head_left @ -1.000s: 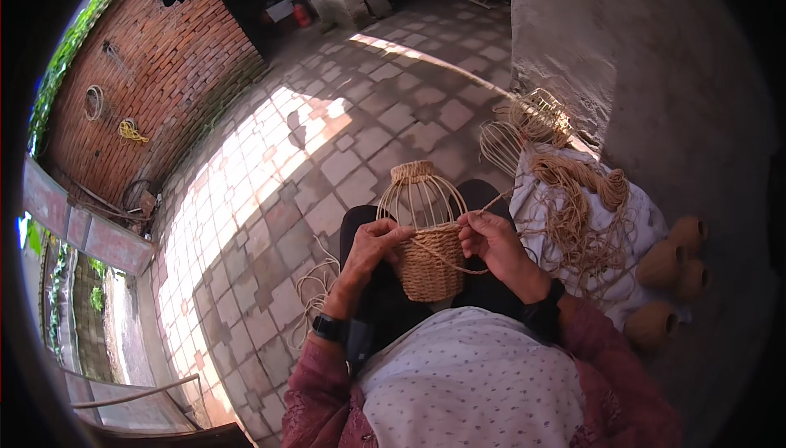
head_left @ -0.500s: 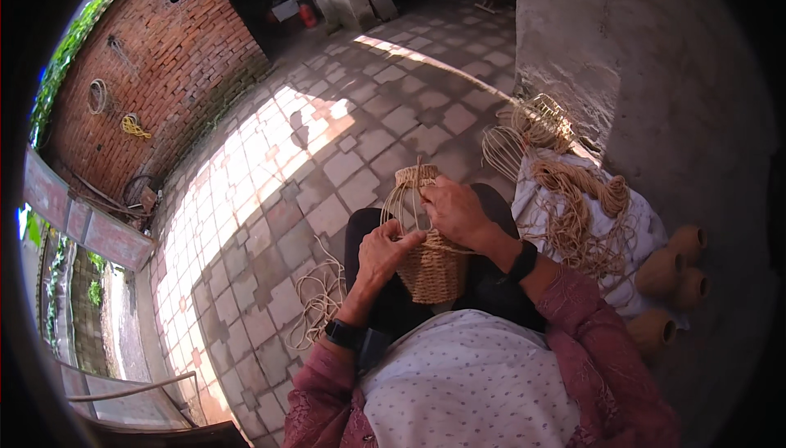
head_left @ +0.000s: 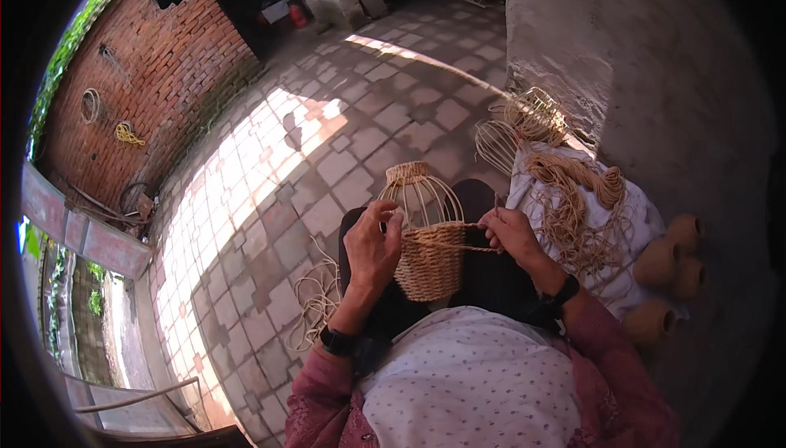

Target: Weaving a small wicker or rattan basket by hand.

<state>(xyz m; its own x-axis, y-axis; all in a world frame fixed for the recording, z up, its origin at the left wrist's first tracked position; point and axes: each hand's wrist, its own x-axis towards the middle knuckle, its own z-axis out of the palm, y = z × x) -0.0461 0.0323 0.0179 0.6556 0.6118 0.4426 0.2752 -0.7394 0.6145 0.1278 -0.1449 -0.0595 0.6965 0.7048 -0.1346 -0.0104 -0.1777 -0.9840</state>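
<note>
Between my knees sits a woven basket [head_left: 430, 264], its lower body a dense weave of twisted cord. Bare pale ribs rise from the weave to a narrow woven rim [head_left: 407, 173] at the far end. My left hand [head_left: 374, 245] is against the basket's left side, fingers bent by the ribs; part of its grip is hidden. Right of the basket, my right hand [head_left: 512, 233] is closed in a pinch on a cord [head_left: 475, 248], drawn out sideways from the top of the weave. A thin brown tip sticks up above the right fingers; its kind is unclear.
Loose cord [head_left: 318, 296] lies on the paving left of my knees. On my right, a white cloth [head_left: 524, 190] bears a tangled cord heap [head_left: 577, 210]. Wire-like frames [head_left: 532, 116] stand beyond it, by a wall. Several brown clay-coloured pots [head_left: 657, 261] sit at the right.
My right hand has moved right, away from the ribs, pulling the cord out sideways. My left hand has shifted up along the basket's left side. The basket's ribs are now more exposed.
</note>
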